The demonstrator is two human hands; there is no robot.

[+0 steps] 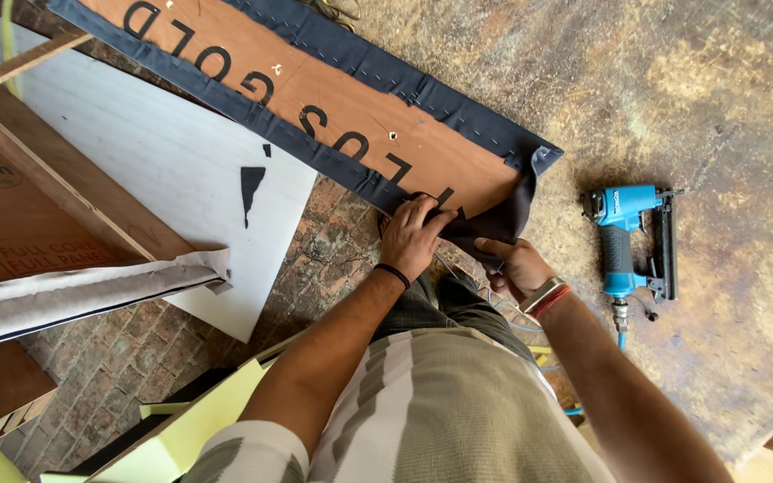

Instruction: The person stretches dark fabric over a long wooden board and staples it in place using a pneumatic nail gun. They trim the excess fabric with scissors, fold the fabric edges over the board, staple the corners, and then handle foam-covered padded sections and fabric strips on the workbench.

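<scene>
Nearest, dark fabric [494, 224] is pinched by the right hand [513, 265] and pressed flat by the left hand [411, 234] at the corner of a brown board [351, 107]. Just right of the hands, a blue staple gun [626, 240] lies on the floor [717, 107].

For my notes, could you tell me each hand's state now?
Left hand: pressing dark navy fabric onto the brown plywood board.
Right hand: gripping that fabric.
</scene>
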